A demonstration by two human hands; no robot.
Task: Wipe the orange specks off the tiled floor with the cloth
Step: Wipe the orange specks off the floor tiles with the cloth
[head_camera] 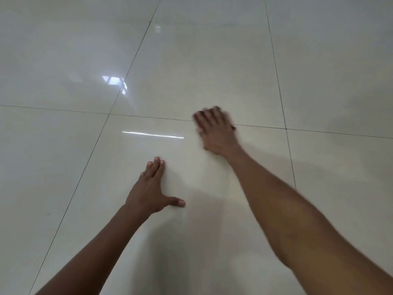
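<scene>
The cloth [201, 135] shows only as a pale blurred edge under the right hand [215, 129], which lies spread flat over it, fingers fairly straight, pressing it to the floor [191, 67] right on the grout line [148, 117] that crosses the view; whether any finger curls round the cloth I cannot tell through the blur. No orange specks can be made out anywhere around that line, so either they are under the cloth or too small to see. Nearer the person than the grout line, the left hand [152, 188] rests flat on the tile, fingers straight and thumb splayed, holding nothing and seemingly bracing the body. This looks like the wiping stroke itself. The next move likely calls for steady downward pressure while sliding the cloth across the line, then lifting it to check the tile.
</scene>
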